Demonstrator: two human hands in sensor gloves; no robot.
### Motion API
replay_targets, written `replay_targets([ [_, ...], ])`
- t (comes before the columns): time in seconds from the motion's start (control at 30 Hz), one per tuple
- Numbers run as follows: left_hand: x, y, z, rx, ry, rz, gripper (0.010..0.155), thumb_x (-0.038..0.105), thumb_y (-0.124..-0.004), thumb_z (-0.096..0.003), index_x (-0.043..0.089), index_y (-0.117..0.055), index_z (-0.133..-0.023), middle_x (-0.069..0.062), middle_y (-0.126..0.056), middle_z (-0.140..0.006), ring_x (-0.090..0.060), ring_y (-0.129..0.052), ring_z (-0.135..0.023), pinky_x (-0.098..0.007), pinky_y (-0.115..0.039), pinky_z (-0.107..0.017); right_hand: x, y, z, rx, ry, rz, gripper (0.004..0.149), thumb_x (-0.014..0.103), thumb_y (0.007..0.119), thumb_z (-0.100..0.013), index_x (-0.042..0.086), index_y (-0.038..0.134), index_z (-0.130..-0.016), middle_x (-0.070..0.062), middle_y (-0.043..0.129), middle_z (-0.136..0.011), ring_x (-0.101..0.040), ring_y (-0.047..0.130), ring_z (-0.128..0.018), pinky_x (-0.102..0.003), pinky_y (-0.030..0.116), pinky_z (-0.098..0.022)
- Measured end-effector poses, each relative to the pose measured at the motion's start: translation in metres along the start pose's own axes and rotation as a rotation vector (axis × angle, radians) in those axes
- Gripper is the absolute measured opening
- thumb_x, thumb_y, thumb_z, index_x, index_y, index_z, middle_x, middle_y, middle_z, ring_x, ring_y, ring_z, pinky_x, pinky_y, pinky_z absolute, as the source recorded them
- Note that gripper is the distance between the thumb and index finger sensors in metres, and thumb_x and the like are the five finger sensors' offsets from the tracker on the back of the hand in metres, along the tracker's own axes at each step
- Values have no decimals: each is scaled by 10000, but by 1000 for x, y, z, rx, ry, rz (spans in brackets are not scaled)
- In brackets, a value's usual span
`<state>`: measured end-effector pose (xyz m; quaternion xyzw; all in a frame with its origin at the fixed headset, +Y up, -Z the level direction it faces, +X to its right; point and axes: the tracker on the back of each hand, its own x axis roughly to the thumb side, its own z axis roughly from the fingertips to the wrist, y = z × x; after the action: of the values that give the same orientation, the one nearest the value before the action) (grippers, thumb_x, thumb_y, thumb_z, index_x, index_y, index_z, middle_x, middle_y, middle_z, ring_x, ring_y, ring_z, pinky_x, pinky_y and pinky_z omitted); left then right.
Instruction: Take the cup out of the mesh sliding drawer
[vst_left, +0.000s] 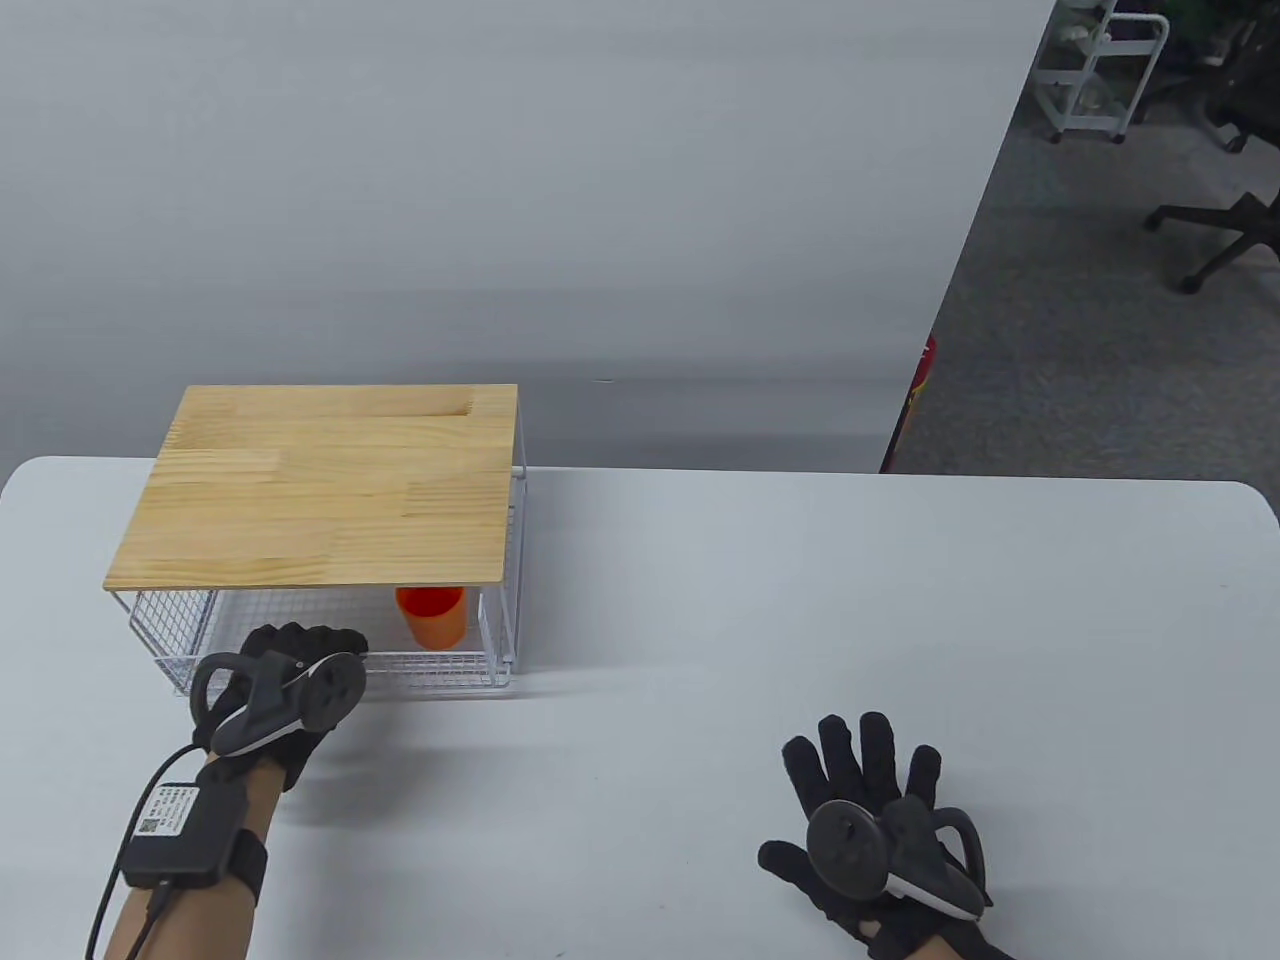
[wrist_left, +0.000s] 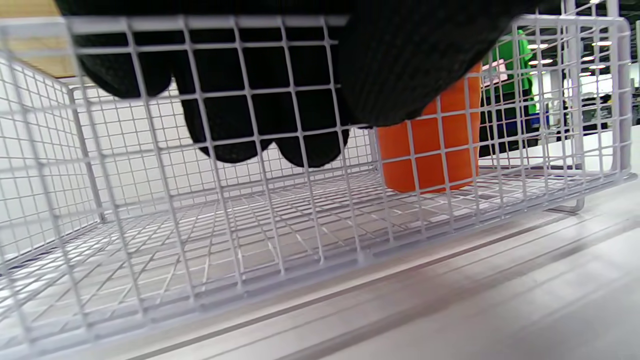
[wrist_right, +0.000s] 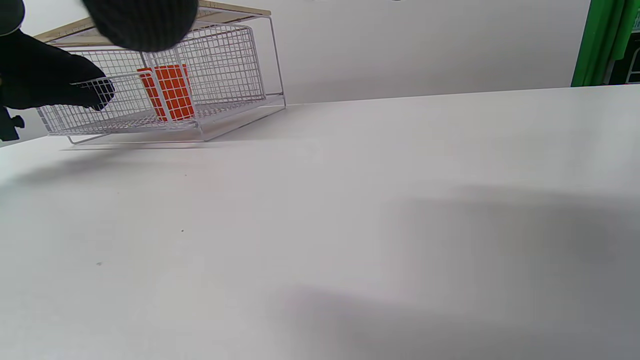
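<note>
An orange cup (vst_left: 431, 615) stands upright in the right part of a white mesh drawer (vst_left: 440, 672), which sticks out a little from under a wooden-topped wire rack (vst_left: 320, 485). My left hand (vst_left: 300, 650) grips the drawer's front rim, fingers hooked over it into the drawer (wrist_left: 260, 130). The cup also shows in the left wrist view (wrist_left: 430, 150), to the right of the fingers, and in the right wrist view (wrist_right: 169, 91). My right hand (vst_left: 870, 790) rests flat and spread on the table, far right of the drawer, empty.
The white table (vst_left: 760, 600) stretches right of the rack. Its far edge meets a grey wall. Office chairs and a cart stand on the floor at the far right.
</note>
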<state>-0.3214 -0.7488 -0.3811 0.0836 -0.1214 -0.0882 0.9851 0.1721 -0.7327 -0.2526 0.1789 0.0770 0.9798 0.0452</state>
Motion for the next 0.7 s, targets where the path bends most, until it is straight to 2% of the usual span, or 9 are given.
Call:
replay_targets([
  [0.7,4,4,18,33,-21,-3,282,267,-836,-581,226,-901,-852,-22,-1040,-833,-353,-1100,-724,-676,-894,-504,3,1,-1,4,-9,8,899,654,593,-492,121,247,-1127,-317,159,-1181,-626,35,-975,-855,102,-565],
])
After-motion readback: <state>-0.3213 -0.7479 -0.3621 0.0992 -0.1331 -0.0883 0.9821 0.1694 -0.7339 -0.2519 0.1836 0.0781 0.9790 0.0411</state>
